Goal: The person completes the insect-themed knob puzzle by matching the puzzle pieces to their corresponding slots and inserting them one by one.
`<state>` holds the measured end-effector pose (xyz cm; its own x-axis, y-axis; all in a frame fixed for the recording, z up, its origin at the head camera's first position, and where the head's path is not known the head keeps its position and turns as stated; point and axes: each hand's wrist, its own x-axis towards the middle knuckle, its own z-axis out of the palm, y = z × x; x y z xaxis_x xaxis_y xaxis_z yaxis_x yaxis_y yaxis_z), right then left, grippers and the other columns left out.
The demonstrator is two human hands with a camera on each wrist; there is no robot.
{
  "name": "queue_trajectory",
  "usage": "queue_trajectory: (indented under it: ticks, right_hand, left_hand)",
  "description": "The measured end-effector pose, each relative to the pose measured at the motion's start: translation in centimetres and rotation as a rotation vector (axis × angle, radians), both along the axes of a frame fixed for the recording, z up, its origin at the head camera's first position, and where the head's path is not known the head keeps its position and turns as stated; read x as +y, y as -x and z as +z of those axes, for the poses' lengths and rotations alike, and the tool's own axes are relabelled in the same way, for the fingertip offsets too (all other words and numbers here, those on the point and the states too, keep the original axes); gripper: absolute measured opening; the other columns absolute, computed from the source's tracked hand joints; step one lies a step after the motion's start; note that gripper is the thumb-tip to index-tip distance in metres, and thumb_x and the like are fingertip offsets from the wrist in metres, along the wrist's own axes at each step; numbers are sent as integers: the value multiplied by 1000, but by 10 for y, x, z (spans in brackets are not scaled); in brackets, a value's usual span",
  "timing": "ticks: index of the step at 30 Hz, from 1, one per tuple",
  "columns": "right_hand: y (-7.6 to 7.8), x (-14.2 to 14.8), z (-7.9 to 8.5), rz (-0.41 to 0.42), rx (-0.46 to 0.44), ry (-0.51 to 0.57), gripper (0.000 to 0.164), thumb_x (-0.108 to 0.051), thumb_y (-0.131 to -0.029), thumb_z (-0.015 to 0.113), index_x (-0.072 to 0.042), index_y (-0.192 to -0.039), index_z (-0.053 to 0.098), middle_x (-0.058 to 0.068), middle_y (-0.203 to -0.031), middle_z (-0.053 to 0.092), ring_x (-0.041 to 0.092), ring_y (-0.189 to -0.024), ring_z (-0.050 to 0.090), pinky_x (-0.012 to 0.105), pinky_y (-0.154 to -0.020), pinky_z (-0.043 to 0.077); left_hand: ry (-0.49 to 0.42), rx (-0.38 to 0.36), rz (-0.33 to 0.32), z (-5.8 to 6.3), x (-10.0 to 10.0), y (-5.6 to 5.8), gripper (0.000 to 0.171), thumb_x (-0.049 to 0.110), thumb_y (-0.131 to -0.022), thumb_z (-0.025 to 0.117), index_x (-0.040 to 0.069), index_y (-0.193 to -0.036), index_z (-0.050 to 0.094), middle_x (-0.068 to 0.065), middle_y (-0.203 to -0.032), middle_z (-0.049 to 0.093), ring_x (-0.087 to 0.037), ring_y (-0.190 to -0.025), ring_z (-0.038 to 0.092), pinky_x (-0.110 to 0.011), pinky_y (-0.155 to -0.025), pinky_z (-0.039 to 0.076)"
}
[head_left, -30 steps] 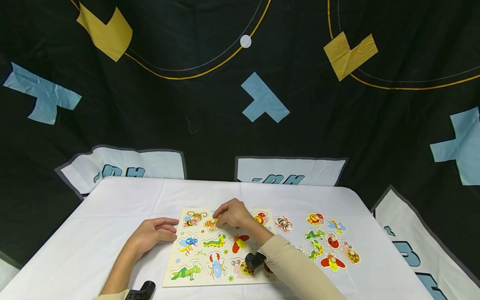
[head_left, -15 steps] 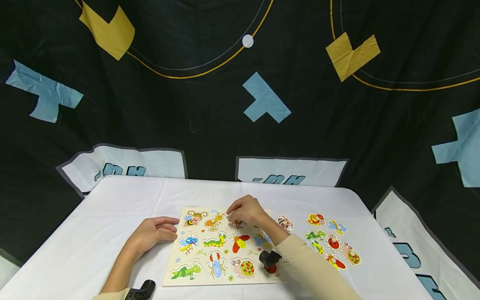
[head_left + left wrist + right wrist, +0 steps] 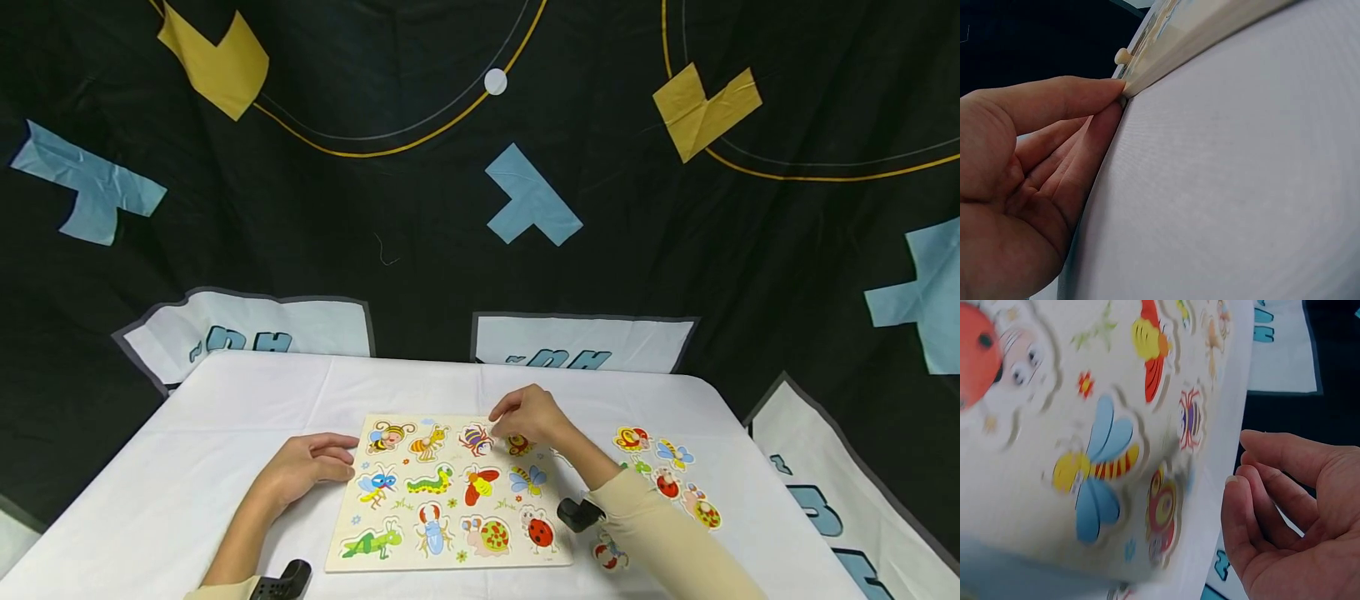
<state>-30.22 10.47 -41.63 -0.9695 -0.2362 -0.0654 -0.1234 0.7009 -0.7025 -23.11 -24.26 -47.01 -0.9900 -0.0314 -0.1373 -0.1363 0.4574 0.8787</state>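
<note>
While the puzzle board (image 3: 408, 562) lies flat on the white surface (image 3: 225, 433), steadiness looks like the main need of the work at hand: its edge is best kept from sliding, and any piece is probably better lowered straight over its matching picture than pushed in sideways. The left hand (image 3: 306, 467) serves that well, its fingers lightly bent, with tips close together touching the board's left edge near the far corner; a small knob (image 3: 1122, 56) stands up just beside them. Above the board's far edge, between the spider picture (image 3: 476, 439) and the butterfly picture (image 3: 519, 446), hangs the right hand (image 3: 532, 414). Its fingers are curved with only a narrow gap at the tips, and the right wrist view shows nothing between them. Beyond the board's right side, partly hidden by the sleeve (image 3: 675, 533), loose insect pieces (image 3: 664, 483) lie grouped on the surface.
</note>
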Motion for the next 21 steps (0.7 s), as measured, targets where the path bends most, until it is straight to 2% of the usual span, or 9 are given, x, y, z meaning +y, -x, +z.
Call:
queue_trajectory:
  ticks: [8,13,21]
  right_hand:
    - [-2,27,1,-32,15,13,15,-16,-71,82,-10,-83,75,-2,-70,65,16,-65,58,28,-57,46]
    - [-5,42,1,-60,3,25,16,-16,-71,81,-11,-85,74,-2,-72,66,18,-66,59,32,-60,49]
    - [-7,65,-4,-103,23,-2,16,-18,-70,82,-15,-84,75,-3,-75,66,17,-68,57,30,-61,45]
  left_hand:
    - [-15,3,-3,0,0,0,57,14,-67,82,6,-121,64,-4,-91,71,-14,-84,64,-27,-79,44]
    - [-15,2,0,0,-1,0,58,14,-67,82,6,-121,64,-4,-92,70,-14,-84,64,-26,-78,45]
    - [-22,3,-4,-1,-1,0,58,14,-67,82,6,-121,64,-4,-92,70,-14,-85,64,-25,-77,45]
